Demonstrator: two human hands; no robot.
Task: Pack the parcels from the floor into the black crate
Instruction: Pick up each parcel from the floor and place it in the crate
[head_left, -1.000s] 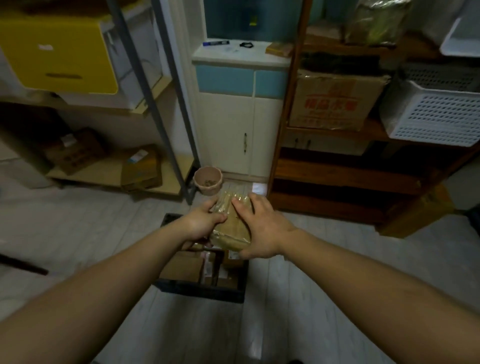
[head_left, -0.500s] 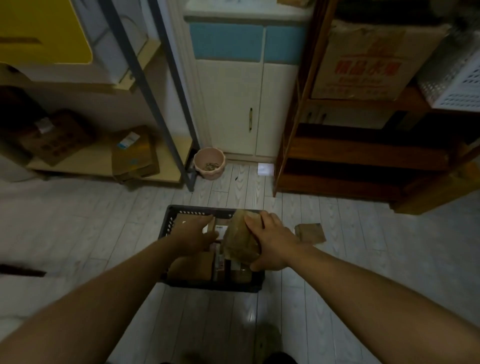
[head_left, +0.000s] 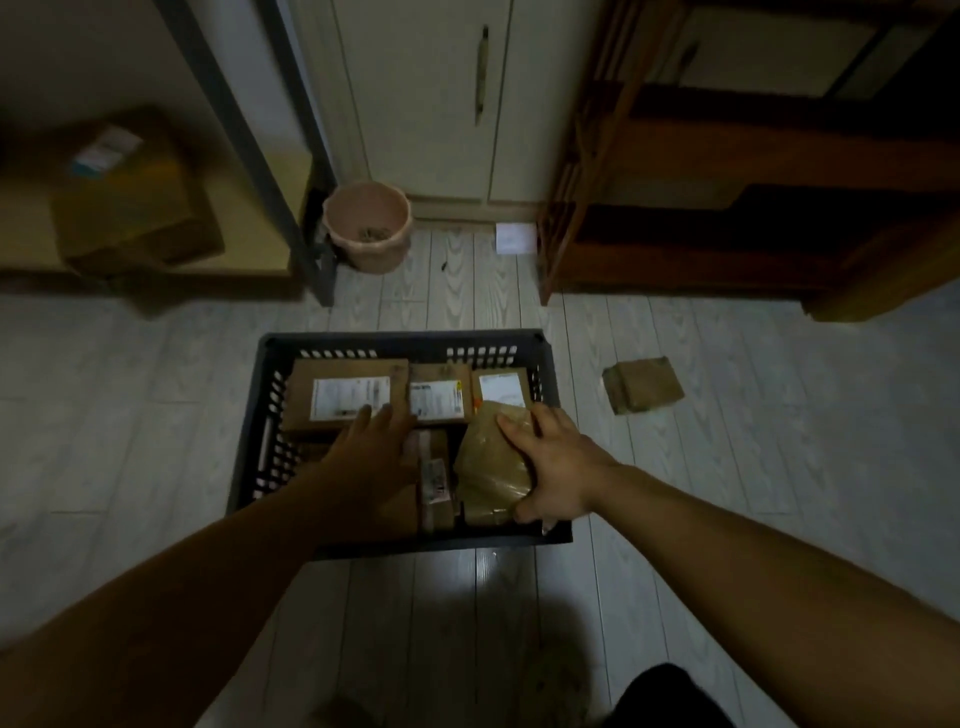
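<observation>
Inside the black crate (head_left: 400, 340), right grip (head_left: 558, 462) clasps the tan parcel (head_left: 488, 462) beneath it; left grip (head_left: 376, 441) flat.

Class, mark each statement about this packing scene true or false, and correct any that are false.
1. The right hand grips a brown parcel inside the black crate's rim, on its right. True.
2. The crate is empty. False: several labelled boxes lie in it.
3. A second parcel lies on the floor to the right of the crate. True.
4. The pink bucket stands inside the crate. False: it stands on the floor beyond the crate.
5. The left hand lifts a box clear of the crate. False: its straight fingers rest on one of the labelled boxes.
</observation>
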